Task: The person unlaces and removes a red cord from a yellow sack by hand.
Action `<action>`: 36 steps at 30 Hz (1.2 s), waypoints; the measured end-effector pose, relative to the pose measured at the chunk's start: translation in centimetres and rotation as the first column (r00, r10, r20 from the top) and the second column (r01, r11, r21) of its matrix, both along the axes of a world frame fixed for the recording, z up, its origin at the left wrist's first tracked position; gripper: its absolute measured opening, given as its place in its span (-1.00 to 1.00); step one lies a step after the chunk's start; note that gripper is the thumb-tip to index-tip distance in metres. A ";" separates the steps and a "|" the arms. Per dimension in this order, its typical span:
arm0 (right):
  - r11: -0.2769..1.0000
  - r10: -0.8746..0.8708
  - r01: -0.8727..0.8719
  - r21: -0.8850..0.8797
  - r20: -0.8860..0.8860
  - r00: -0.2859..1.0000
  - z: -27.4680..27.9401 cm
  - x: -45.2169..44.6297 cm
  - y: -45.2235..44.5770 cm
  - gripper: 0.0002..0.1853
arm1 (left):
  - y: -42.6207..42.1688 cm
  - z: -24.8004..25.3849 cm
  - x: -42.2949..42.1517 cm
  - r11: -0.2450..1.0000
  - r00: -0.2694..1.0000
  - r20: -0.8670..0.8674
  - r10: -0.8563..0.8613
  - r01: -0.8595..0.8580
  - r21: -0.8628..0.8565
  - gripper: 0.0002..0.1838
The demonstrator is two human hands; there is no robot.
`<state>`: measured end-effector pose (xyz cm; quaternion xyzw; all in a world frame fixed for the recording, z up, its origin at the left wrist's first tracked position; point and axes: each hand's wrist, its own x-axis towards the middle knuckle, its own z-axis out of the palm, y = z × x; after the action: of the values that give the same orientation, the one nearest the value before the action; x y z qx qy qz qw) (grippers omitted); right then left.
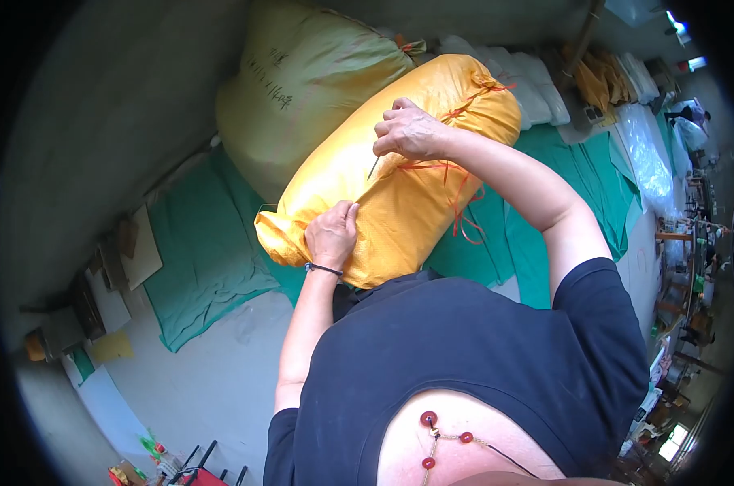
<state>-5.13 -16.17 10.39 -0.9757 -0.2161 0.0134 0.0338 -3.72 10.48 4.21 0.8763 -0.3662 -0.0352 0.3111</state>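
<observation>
A bulging yellow woven sack [318, 182] lies slantwise in front of me, against my body. My left hand [332, 235] is closed on a fold of its seam near the lower left end, thumb uppermost. Above the middle of the seam, my right hand [409, 131] is closed round a long thin needle [373, 168] that points down at the cloth. Red string [431, 166] runs along the seam to the right of the needle, with loose ends hanging over the sack's side. Whether the string is threaded through the needle I cannot tell.
Behind leans a larger greenish sack [302, 89] with dark handwriting. Green cloth [205, 243] is spread on the floor under and beside the sacks. White packs [537, 81] stand at the back right. A red stool [205, 476] is at the lower left.
</observation>
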 end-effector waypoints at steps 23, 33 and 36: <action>0.927 0.157 0.013 0.375 -0.420 0.894 -3.5 3.4 0.7 -0.88 | -0.2 1.3 0.1 0.997 0.999 0.002 -0.042 0.042 -0.069 -0.84; 0.752 0.200 0.353 0.557 -0.703 0.682 -4.7 2.6 1.0 -0.89 | 0.5 0.1 0.7 0.999 0.978 -0.210 0.021 -0.014 0.038 -0.79; 0.710 0.173 0.392 0.585 -0.684 0.709 -4.7 2.3 -0.3 -0.89 | 0.4 0.2 0.7 0.998 0.970 -0.239 0.051 -0.040 0.052 -0.79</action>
<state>-2.85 -16.49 5.69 -0.8203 -0.1117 0.2951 0.4770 -2.98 10.89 4.37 0.8808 -0.3048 -0.1426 0.3332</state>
